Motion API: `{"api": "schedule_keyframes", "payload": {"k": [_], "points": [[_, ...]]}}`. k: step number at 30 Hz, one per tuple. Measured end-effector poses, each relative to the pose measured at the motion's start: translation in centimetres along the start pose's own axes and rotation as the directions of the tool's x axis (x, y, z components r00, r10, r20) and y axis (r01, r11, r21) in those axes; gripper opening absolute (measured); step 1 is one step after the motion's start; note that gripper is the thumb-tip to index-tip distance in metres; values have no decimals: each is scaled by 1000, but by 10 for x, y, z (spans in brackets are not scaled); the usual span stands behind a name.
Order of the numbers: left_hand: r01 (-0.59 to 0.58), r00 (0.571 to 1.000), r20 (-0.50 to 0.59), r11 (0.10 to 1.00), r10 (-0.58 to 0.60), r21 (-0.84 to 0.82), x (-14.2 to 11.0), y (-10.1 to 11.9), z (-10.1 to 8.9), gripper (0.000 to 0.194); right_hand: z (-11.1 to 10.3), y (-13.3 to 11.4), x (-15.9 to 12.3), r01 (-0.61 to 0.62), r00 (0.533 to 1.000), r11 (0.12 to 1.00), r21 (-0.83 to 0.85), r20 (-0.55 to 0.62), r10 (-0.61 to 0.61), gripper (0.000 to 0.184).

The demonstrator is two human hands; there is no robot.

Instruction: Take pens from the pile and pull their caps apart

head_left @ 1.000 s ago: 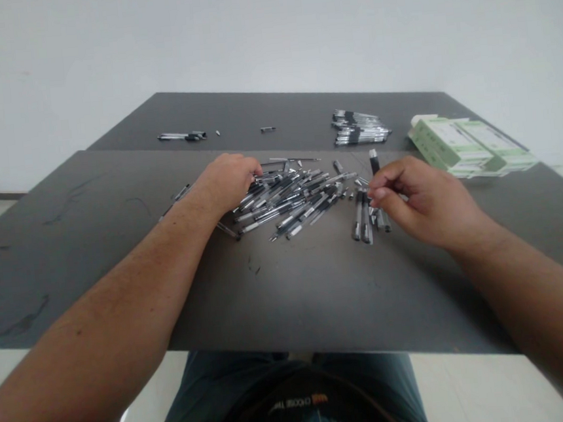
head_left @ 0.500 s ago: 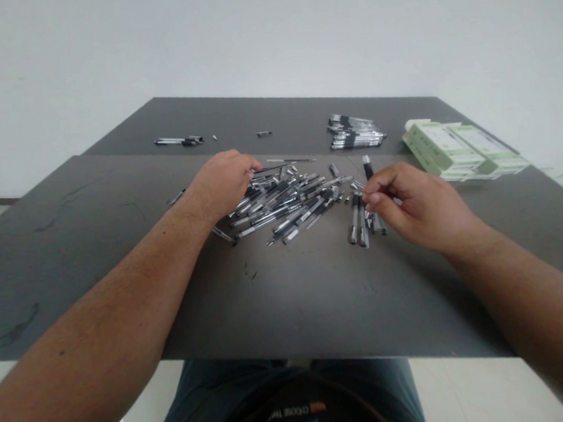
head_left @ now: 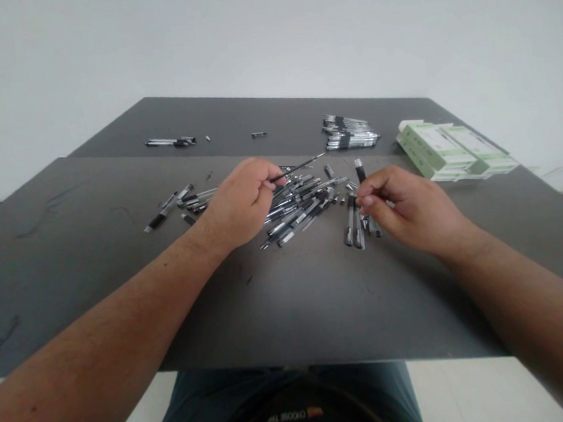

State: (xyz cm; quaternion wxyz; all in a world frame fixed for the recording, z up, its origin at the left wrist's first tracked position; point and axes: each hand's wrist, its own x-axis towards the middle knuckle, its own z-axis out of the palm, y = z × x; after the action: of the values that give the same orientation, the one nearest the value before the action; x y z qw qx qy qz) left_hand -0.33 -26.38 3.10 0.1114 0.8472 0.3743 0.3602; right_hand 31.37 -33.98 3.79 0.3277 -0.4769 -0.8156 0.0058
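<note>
A loose heap of black and clear pens (head_left: pixel 305 205) lies in the middle of the dark grey table (head_left: pixel 289 302). My left hand (head_left: pixel 242 201) is over the heap's left side, fingers pinched on a thin dark pen refill (head_left: pixel 297 167) that sticks out up and to the right. My right hand (head_left: pixel 404 208) rests at the heap's right edge, fingers closed round a black pen barrel (head_left: pixel 359 172) whose end points away from me. Three pens (head_left: pixel 354 225) lie side by side just left of that hand.
A few pens (head_left: pixel 177 204) are scattered left of my left hand. At the back lie a neat bundle of pens (head_left: pixel 349 139), two green and white boxes (head_left: pixel 453 150) at the right, and a few stray pens and parts (head_left: pixel 171 142) at the left. The table's near edge runs above my lap.
My left hand has drawn back from the heap and lifted a thin refill out of it, uncovering pens to its left. My right hand has kept hold of the barrel and barely moved.
</note>
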Motion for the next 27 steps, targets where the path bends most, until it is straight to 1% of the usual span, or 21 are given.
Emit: {"api": "schedule_keyframes", "payload": {"k": [4, 6, 9, 12, 14, 17, 19, 21, 23, 27], "points": [[84, 996, 14, 992, -83, -99, -3, 13, -3, 15, 2, 1, -1, -15, 1000, 1000, -2, 21, 15, 8], [78, 997, -12, 988, -80, -130, -4, 17, -4, 15, 3, 2, -1, -15, 999, 1000, 4, 31, 15, 8], [25, 998, -46, 984, -34, -176, -7, 20, -1, 20, 4, 3, -2, -8, 999, 1000, 18, 36, 8, 8], [15, 1000, 10, 966, -13, -258, -11, 21, 5, 22, 4, 2, -2, 3, 998, 999, 36, 55, -5, 9], [-1, 999, 37, 959, 12, -283, -12, 22, 9, 23, 3, 1, -2, 9, 997, 998, 56, 77, -14, 11], [-109, 994, 5, 970, 113, -219, -11, 25, 8, 26, 2, -1, -1, 13, 995, 996, 91, 95, -21, 15], [-140, 990, -24, 978, 138, -152, -10, 28, 5, 26, 2, -3, 0, 13, 995, 994, 105, 101, -23, 17], [-103, 994, -44, 987, 98, -122, -10, 31, 1, 25, 1, -4, 0, 8, 994, 994, 110, 111, -20, 18], [-64, 997, -50, 988, 58, -142, -11, 33, -1, 23, 1, -5, 0, -6, 992, 994, 111, 122, -7, 17], [58, 996, -44, 953, -74, -297, -13, 33, 3, 16, 2, -4, -2, -41, 991, 994, 106, 130, 27, 16]]}}
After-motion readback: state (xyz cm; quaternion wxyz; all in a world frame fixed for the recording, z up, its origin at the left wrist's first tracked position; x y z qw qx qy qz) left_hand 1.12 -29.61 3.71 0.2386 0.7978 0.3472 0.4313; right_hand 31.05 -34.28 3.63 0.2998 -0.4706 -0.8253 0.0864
